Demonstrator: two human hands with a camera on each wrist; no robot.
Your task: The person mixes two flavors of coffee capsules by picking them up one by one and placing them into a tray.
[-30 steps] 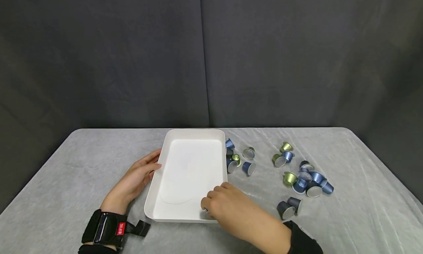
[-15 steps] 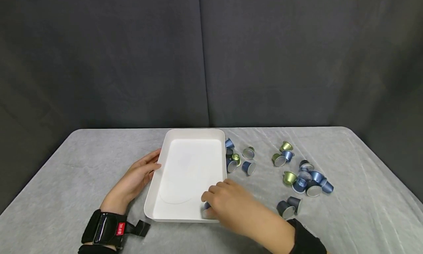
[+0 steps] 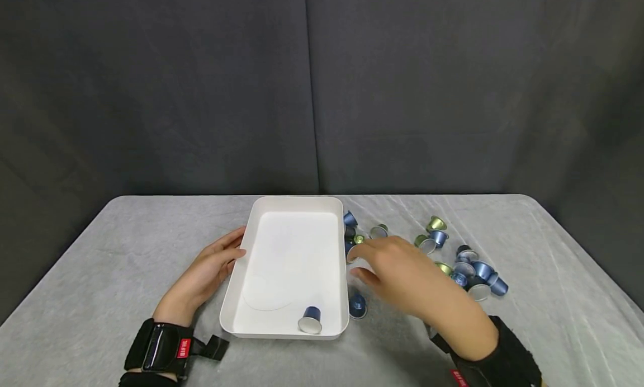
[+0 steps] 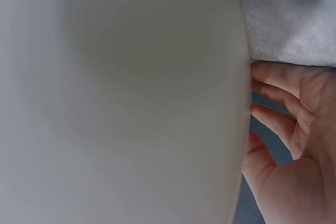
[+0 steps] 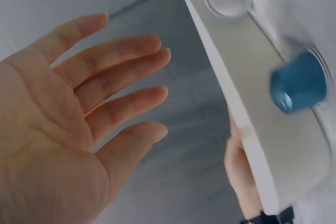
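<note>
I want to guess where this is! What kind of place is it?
Probably a recording studio or lab setup, not a kitchen. A dark curtain hangs behind a table with a plain grey cover, and only a white tray and scattered coffee pods lie on it.

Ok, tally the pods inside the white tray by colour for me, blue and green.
Blue pods: 1
Green pods: 0, the ones seen, such as this one, lie loose on the table
Total in the tray: 1
The loose pile is not counted, since the right hand covers part of it.
</note>
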